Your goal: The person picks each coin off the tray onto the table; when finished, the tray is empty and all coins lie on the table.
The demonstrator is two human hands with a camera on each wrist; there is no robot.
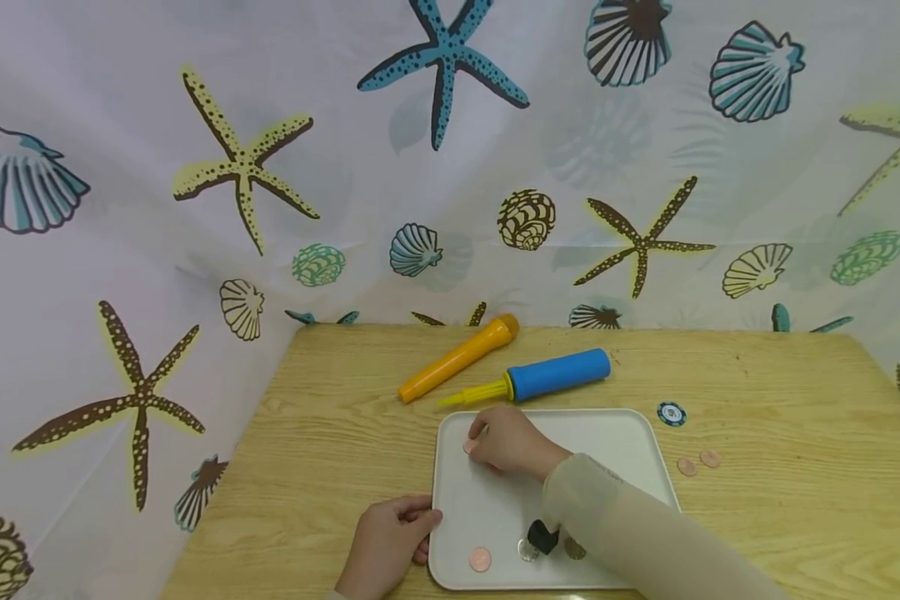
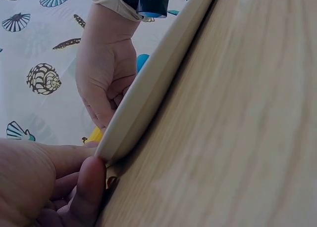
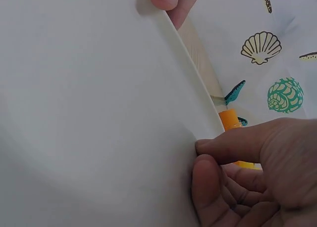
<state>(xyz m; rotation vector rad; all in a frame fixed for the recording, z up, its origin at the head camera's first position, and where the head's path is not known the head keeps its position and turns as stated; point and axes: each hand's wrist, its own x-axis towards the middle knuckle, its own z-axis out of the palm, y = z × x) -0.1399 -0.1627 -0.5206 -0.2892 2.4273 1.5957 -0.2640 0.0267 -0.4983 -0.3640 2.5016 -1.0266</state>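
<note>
A white rectangular tray (image 1: 487, 500) lies on the table. My left hand (image 1: 390, 537) grips its left rim, thumb on top; the left wrist view shows thumb and fingers (image 2: 89, 187) at the tray's edge. My right hand (image 1: 513, 442) reaches over the tray's far left corner, fingertips low at the surface. There it pinches a copper-coloured coin (image 1: 470, 447), partly covered by the fingers; in the right wrist view the coin is hidden behind thumb and finger (image 3: 205, 180). Near the tray's front lie another copper coin (image 1: 480, 559), a silver coin (image 1: 527, 550) and a brass-coloured coin (image 1: 574, 548).
Behind the tray lie an orange toy microphone (image 1: 457, 360) and a blue and yellow hand pump (image 1: 558, 375). To its right are a poker chip (image 1: 672, 413) and two copper coins (image 1: 687, 467). A black camera (image 1: 543, 537) sits on my right wrist. A patterned curtain (image 1: 450, 183) hangs behind.
</note>
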